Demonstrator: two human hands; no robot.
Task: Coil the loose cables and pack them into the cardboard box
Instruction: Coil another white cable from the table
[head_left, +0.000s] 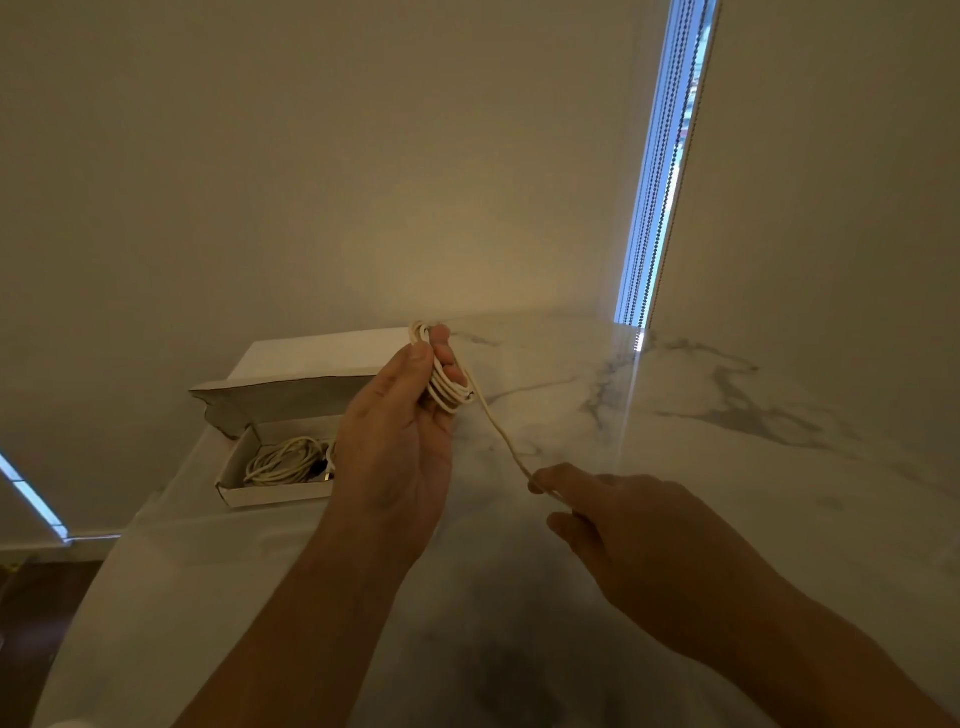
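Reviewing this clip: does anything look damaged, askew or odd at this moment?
The raised lid of the cardboard box has a ragged, torn-looking left end. Otherwise nothing stands out: the left hand holds a neat coil, the right hand pinches its loose tail, and another coiled cable lies in the box.

Matt cardboard box (291, 400); glossy marble-look table (727, 415) w/ grey veins; smooth cream cable (452, 387).
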